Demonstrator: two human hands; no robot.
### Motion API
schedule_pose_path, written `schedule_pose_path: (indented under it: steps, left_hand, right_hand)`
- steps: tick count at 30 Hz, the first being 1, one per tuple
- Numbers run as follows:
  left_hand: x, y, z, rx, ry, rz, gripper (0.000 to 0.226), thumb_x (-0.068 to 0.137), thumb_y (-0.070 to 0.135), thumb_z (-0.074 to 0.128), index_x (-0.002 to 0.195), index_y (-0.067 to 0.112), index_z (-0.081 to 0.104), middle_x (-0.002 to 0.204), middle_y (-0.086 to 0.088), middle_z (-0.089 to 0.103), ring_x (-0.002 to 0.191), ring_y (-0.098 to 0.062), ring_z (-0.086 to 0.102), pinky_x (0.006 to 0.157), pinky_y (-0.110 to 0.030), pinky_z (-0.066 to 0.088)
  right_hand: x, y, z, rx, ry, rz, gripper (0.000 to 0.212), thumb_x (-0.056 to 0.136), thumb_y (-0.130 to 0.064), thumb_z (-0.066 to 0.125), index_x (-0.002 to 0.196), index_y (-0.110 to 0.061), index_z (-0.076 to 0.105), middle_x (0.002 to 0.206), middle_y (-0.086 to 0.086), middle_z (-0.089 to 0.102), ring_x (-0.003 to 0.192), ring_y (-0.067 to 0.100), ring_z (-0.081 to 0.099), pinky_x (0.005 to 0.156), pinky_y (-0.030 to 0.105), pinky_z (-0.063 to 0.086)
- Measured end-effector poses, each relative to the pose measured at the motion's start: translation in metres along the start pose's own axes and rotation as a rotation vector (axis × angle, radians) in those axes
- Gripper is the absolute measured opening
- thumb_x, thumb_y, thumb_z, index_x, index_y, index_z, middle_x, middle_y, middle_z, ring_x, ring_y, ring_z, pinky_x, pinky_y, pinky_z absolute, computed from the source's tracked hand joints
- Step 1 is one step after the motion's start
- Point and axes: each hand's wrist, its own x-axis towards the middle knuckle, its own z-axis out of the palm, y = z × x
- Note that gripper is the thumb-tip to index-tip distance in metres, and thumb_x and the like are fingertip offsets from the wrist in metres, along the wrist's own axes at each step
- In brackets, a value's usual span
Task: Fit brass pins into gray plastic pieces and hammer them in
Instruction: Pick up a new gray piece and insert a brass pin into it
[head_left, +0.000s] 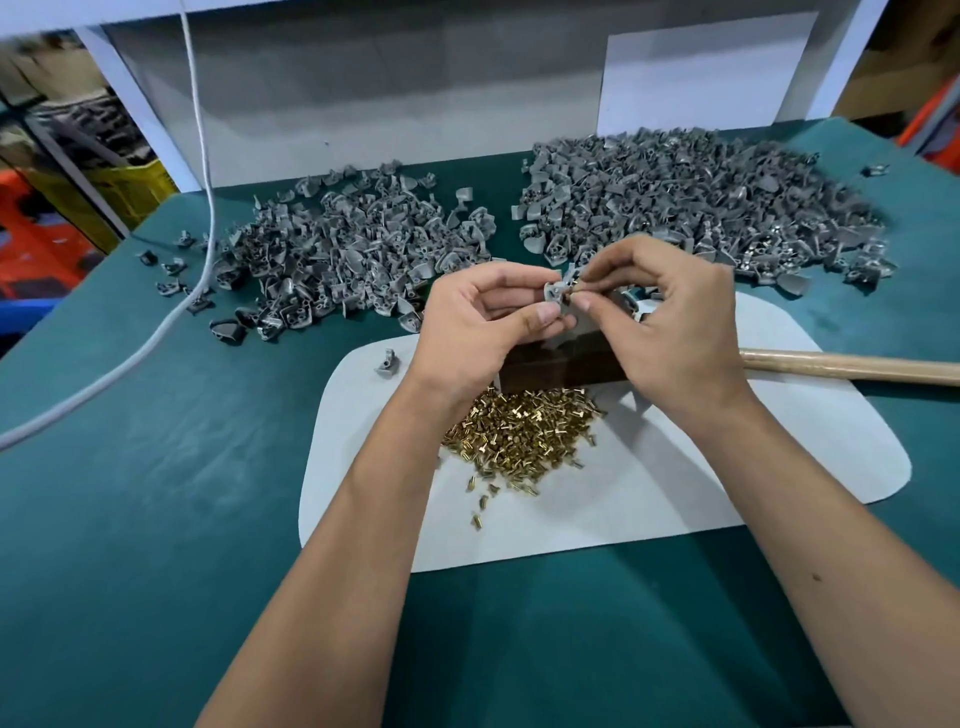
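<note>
My left hand (483, 322) pinches a small gray plastic piece (555, 292) between thumb and fingers, held above the white mat. My right hand (670, 322) pinches a brass pin (571, 295) at that piece, thumb and forefinger closed on it. A heap of loose brass pins (519, 431) lies on the mat below my wrists. A dark block (561, 366) stands on the mat under my hands, partly hidden. A wooden hammer handle (852, 366) lies to the right; its head is hidden behind my right hand.
Two big piles of gray plastic pieces lie on the green table: a left pile (343, 249) and a right pile (691, 197). One loose gray piece (388, 362) sits on the white mat (649, 493). A white cable (202, 171) hangs down at the left.
</note>
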Motion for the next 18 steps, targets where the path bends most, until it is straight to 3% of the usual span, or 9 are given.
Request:
schedule_pose_path:
  steps: [18]
  left_hand:
    - [-0.0002, -0.0013, -0.0013, -0.023, 0.004, -0.022, 0.027, 0.082, -0.014, 0.074, 0.107, -0.006, 0.068, 0.091, -0.023, 0.076, 0.082, -0.03, 0.076, 0.075, -0.032, 0.063]
  right_hand:
    - [-0.0017, -0.0007, 0.0006, -0.059, -0.012, -0.151, 0.014, 0.08, -0.007, 0.08, 0.086, -0.009, 0.068, 0.082, -0.002, 0.072, 0.081, 0.008, 0.069, 0.077, 0.031, 0.056]
